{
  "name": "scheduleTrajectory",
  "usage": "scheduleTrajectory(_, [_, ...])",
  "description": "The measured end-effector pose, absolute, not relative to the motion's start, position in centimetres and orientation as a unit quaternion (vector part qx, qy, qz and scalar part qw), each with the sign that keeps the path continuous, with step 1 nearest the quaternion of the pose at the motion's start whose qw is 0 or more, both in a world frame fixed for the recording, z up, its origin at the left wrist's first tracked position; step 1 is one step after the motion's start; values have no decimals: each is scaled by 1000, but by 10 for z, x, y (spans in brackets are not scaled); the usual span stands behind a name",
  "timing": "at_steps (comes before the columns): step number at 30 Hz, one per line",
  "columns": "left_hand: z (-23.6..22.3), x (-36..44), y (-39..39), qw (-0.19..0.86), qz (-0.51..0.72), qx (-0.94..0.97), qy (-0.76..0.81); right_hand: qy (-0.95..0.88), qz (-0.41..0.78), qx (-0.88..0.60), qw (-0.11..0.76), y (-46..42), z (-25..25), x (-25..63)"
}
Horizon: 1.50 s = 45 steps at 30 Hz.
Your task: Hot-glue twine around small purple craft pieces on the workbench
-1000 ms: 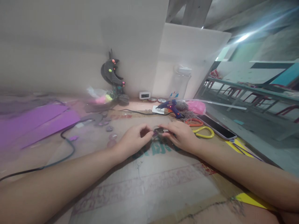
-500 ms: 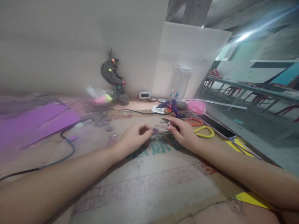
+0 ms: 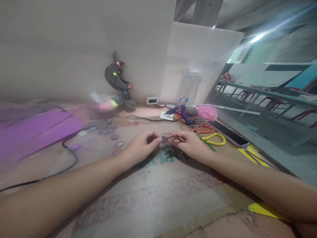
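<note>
My left hand (image 3: 145, 144) pinches a small purple flower-like piece (image 3: 164, 138) between thumb and forefinger, just above the cardboard-covered table. From the other side, my right hand (image 3: 189, 144) brings its fingertips up to the same piece and seems to touch it. A slim dark pointed tool (image 3: 177, 137) is tucked in the right hand's fingers, its tip toward the left; blur hides its exact kind. Close to the right hand lie yellow-handled scissors (image 3: 215, 139) and an orange-handled pair (image 3: 205, 128).
Behind the hands are a blue glue gun (image 3: 182, 112), a small digital clock (image 3: 152, 100) and a clear bottle (image 3: 190, 86). A phone (image 3: 229, 133) lies at right. Purple sheets (image 3: 47, 130) and a black cable (image 3: 70, 152) spread on the left. A dark crescent ornament (image 3: 115, 75) stands against the board.
My right hand has moved left and slightly down, bringing its fingertips to the purple piece. The pointed tool has turned and lies back against the fingers. My left hand keeps its pinch.
</note>
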<state>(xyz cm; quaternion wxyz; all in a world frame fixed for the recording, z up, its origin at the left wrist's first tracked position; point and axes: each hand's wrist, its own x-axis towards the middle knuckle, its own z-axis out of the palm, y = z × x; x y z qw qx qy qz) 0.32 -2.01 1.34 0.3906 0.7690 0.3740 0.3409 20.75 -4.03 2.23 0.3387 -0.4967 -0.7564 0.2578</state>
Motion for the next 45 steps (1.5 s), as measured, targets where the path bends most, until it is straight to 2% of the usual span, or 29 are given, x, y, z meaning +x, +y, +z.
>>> scheduleTrajectory(5, [11,3,-21,374,325,789,363,-769,245,-487,334,-43,22,207])
scheduleTrajectory(10, [8,3,-19,405,338,777,342,-774,244,-476,339,-41,19,207])
scheduleTrajectory(20, [17,2,-22,342,317,806,364,-823,176,-448,303,-41,13,208])
scheduleTrajectory(32, [17,2,-25,342,315,808,362,-809,218,-460,292,-43,17,205])
scheduleTrajectory(40, [14,1,-23,370,313,796,364,-801,234,-462,300,-42,17,206])
scheduleTrajectory(45, [8,1,-18,424,373,747,350,-793,244,-467,307,-42,17,206])
